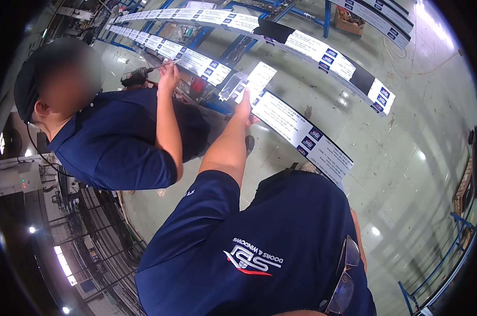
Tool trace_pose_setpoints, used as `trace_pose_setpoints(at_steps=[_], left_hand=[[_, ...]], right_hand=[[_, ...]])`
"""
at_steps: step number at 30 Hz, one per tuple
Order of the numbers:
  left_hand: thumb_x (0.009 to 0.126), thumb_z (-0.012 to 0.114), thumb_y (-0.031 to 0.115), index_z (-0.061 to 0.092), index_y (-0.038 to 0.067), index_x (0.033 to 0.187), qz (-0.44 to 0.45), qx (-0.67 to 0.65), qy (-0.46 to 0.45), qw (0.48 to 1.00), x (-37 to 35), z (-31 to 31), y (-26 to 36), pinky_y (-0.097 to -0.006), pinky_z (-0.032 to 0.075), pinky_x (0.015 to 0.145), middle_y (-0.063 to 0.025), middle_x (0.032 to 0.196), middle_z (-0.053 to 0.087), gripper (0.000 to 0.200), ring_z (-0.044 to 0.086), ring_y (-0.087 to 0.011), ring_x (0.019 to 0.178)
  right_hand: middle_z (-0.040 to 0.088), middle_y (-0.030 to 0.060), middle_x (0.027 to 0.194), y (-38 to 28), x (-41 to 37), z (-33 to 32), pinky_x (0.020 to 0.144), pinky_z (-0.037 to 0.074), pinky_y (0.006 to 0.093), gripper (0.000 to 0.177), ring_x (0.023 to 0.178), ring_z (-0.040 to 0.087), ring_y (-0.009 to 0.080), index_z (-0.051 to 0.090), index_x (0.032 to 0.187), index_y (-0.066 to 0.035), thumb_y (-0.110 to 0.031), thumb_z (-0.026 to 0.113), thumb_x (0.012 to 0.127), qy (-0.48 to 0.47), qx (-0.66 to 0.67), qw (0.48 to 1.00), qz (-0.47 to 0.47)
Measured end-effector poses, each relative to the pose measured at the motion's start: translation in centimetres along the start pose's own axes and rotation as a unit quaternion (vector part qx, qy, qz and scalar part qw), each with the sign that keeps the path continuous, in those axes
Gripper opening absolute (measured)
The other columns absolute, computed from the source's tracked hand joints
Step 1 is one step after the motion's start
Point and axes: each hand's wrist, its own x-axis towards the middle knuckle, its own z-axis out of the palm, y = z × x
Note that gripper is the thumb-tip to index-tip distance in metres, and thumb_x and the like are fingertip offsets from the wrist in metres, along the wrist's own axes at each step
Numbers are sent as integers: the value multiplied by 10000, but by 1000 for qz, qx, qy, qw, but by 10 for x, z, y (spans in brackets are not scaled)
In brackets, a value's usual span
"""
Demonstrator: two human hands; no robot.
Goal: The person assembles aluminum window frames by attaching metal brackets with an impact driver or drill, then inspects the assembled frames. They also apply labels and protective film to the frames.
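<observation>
My left hand [243, 109] reaches forward and grips the near end of a frame piece wrapped in white printed film [286, 124], its thumb on top and fingers underneath. This piece slopes down to the right, close to my body. By my hand, its corner lies near the end of a long film-covered profile [196, 62] on the blue stand. My right hand is not in view; only a sliver of that arm shows beside my torso.
At the left, a co-worker in dark blue holds a power drill [136, 78], with the other hand [169, 73] near its long bit. Another film-covered profile [301, 45] runs behind. A blue metal stand [237, 48] supports profiles. A box [349, 22] sits at the back.
</observation>
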Motion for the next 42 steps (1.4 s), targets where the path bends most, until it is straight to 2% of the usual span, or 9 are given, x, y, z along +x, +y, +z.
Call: trace_pose_setpoints(at_steps=[2, 7, 11, 13, 16, 19, 22, 28, 42], left_hand=[[916, 499, 764, 597, 119, 1309, -13, -2, -17, 1000, -1, 0, 2, -376, 547, 630, -49, 1115, 689, 762, 679, -202, 915], [886, 553, 766, 594, 49, 1279, -23, -10, -21, 999, 2, -3, 0, -355, 554, 539, -86, 1036, 694, 819, 688, -216, 775], [870, 547, 788, 639, 46, 1199, 0, -17, -10, 1000, 10, -3, -9, -330, 522, 454, -95, 905, 710, 817, 656, -205, 604], [882, 534, 782, 636, 54, 1221, 41, -49, -30, 998, 4, 0, -11, -315, 527, 445, -94, 920, 723, 809, 690, -198, 647], [893, 522, 778, 629, 64, 1263, -9, -36, -33, 999, -1, 0, -2, -327, 550, 502, -75, 988, 747, 811, 733, -191, 738], [911, 526, 752, 653, 127, 1201, 41, -98, -30, 994, 16, 5, -15, -318, 512, 443, -45, 858, 727, 701, 693, -176, 624], [900, 551, 747, 668, 91, 1067, 49, -89, -61, 993, 6, 0, -13, -312, 519, 410, -54, 734, 691, 686, 637, -166, 492], [888, 590, 720, 682, 30, 1064, 32, -77, -2, 997, -9, 5, -4, -322, 545, 454, -85, 736, 706, 717, 637, -167, 483], [862, 599, 751, 693, 68, 1050, 10, -61, 1, 998, -14, 3, 0, -342, 554, 529, -64, 770, 707, 715, 626, -171, 520]], right_hand=[[706, 106, 1116, -12, -12, 8, 890, 518, 343, 434, 974, 656, 215, 655, 1212, -6, -376, 535, 1019, -3, -12, 1000, -4], [706, 110, 1120, -42, -10, 41, 894, 518, 346, 433, 979, 656, 221, 655, 1213, -8, -374, 536, 1015, -20, -58, 997, -36], [705, 113, 1123, -129, 2, 66, 898, 517, 348, 432, 982, 656, 226, 655, 1215, -9, -372, 537, 1012, -22, -77, 990, -120], [705, 114, 1124, -174, -2, 68, 899, 517, 349, 432, 984, 656, 229, 655, 1215, -9, -371, 538, 1010, -14, -82, 983, -166], [704, 116, 1126, -214, -14, 52, 902, 517, 350, 431, 987, 656, 232, 655, 1216, -10, -369, 539, 1008, 8, -98, 973, -209], [704, 118, 1128, -212, -9, 69, 904, 516, 352, 430, 990, 656, 236, 655, 1217, -11, -368, 540, 1005, -17, -161, 967, -197], [704, 120, 1131, -195, -7, 102, 907, 516, 353, 430, 992, 656, 240, 655, 1217, -12, -367, 541, 1003, -59, -241, 954, -165], [703, 124, 1135, -161, -5, 91, 912, 515, 356, 429, 998, 656, 247, 655, 1219, -13, -364, 543, 998, -67, -313, 937, -140], [701, 134, 1145, -111, 12, 89, 924, 514, 363, 427, 1010, 656, 265, 655, 1223, -17, -357, 547, 987, -96, -390, 904, -148]])
